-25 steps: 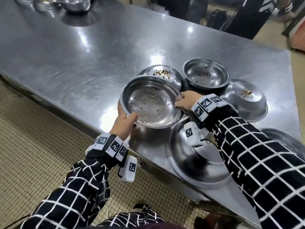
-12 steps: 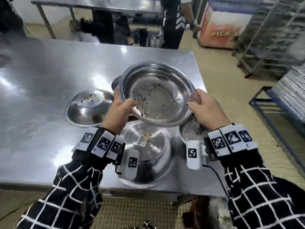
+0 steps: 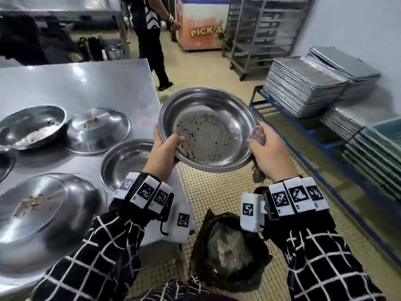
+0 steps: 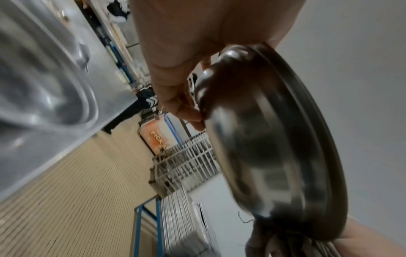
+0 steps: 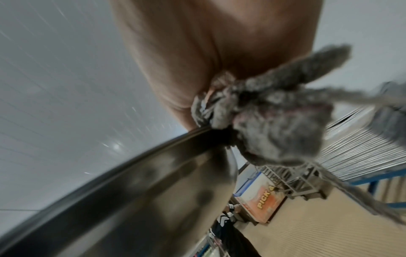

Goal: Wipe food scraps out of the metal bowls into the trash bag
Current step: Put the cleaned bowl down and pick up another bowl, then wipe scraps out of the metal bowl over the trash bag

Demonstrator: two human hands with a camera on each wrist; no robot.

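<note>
left hand point(image 3: 161, 152) gripping the rim of a round speckled metal bowl point(image 3: 208, 129) held off the steel table point(image 3: 76, 88), above the dark trash bag point(image 3: 230, 253), right hand point(image 3: 271, 153) clutching a grey rag point(image 3: 258, 133) at the rim

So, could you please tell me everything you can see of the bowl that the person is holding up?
The held bowl is a round, shallow bowl of shiny metal with a rolled rim. Dark specks of food scraps dot its flat bottom and near wall. It is off the table, tilted toward the person, over the tiled floor and beyond the dark trash bag. The left hand grips its near rim, thumb inside. The right hand, bunching a grey rag, is at its right rim.
</note>
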